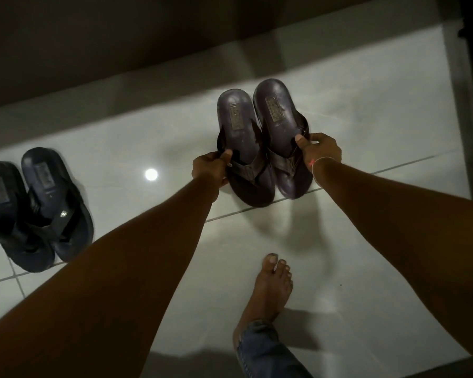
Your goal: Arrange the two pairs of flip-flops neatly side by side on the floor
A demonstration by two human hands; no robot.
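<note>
The person bends over a pale tiled floor (366, 126), both bare arms stretched down toward a brown pair of flip-flops. The left hand (210, 166) pinches the outer edge of the left brown flip-flop (243, 148), thumb on top of the sole near the strap and the other fingers curled underneath. The right hand (321, 150) grips the outer edge of the right brown flip-flop (280, 126) the same way, thumb pressed on the footbed, fingers wrapped around the rim. A thin thread (316, 166) circles the right wrist.

The two brown flip-flops lie side by side, edges touching, heels pointing away from the person toward the dark wall (120, 36). Their toe ends sit at a grout line; whether the soles rest fully on the tiles or are slightly lifted I cannot tell, though a shadow falls just below them.

Well apart to the left, the dark blue pair (36, 208) sits on the floor, also heels away. These two overlap a little, the left one's front lying across the right one, and both lean slightly to the right.

A round reflection of a lamp (151, 174) shines on the tiles between the two pairs. Nearer the person, a bare foot (271, 290) stands on the floor, with a jeans cuff (262, 347) at the ankle.
</note>
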